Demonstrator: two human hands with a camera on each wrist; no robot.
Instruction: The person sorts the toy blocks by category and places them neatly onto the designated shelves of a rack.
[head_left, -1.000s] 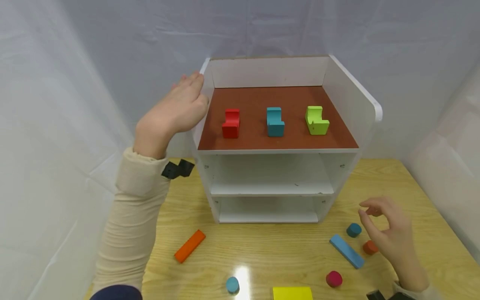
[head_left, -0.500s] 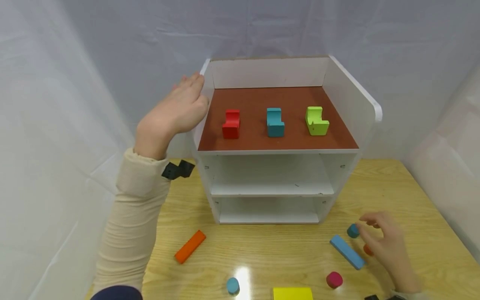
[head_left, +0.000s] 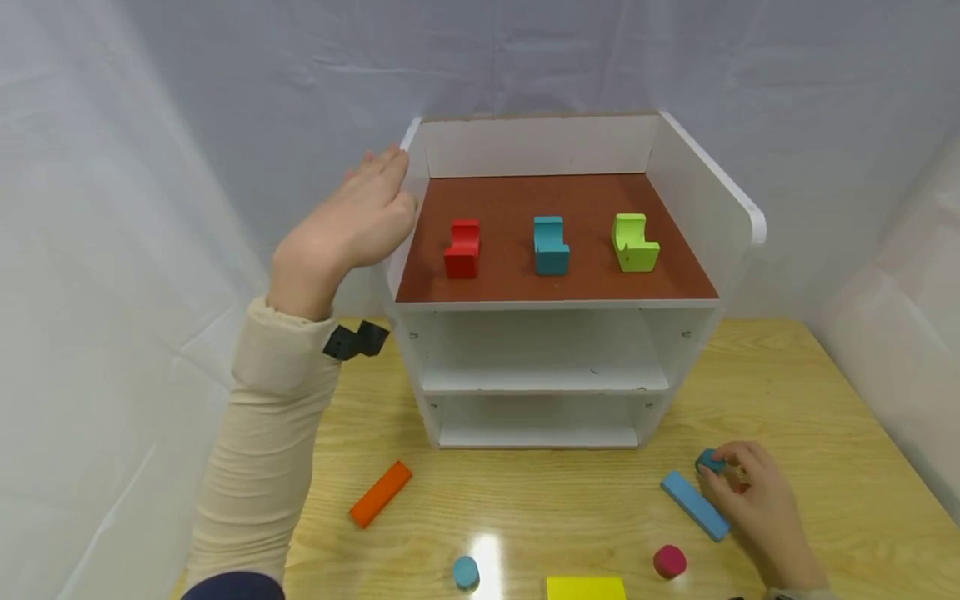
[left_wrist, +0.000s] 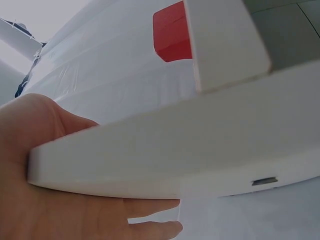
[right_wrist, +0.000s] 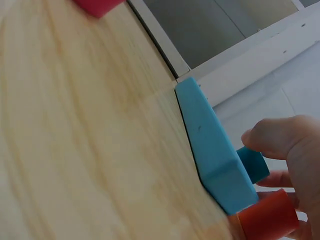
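Teal cylinder (head_left: 708,461) pinched by right hand (head_left: 753,500) on wooden table (head_left: 570,500) (white drapes around); left hand (head_left: 352,225) flat against shelf (head_left: 705,208).

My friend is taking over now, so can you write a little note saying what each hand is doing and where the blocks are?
Left hand: flat against the white shelf's left side wall, steadying it.
Right hand: on the table, fingers pinching the small teal cylinder, beside the light blue bar.
Done: red block, teal block and green block stand in a row on the top shelf.
Left: teal cylinder not yet lifted; orange bar, blue cylinder, magenta cylinder, yellow block lie loose on the table.
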